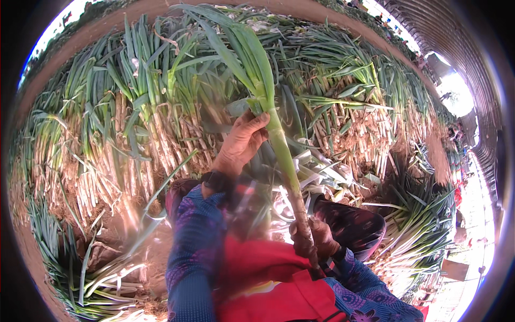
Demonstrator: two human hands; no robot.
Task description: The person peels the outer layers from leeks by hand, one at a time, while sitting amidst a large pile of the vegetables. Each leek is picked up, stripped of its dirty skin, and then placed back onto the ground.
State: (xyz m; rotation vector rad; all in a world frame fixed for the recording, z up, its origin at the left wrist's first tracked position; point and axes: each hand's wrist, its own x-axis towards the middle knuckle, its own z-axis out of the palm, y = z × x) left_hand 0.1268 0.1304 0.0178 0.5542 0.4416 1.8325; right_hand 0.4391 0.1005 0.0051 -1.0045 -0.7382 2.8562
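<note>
One long green onion [283,155] stands tilted in front of me, its leafy top up and to the left, its pale, dirty lower end towards my lap. Around that lower end my right hand [315,239] is closed. My left hand [244,140] is at the upper stem, just below where the leaves fan out, thumb and fingers pinched against it. Part of the left fingers is hidden behind the palm and stem. Peeled leaves and pale scraps [322,174] lie beyond my knees, partly blurred.
Dense rows of green onions [155,129] stand along the far left, and another mass [348,129] fills the far right. Smaller piles lie at the near left [107,284] and near right [424,220]. A corrugated metal sheet [456,48] curves along the upper right.
</note>
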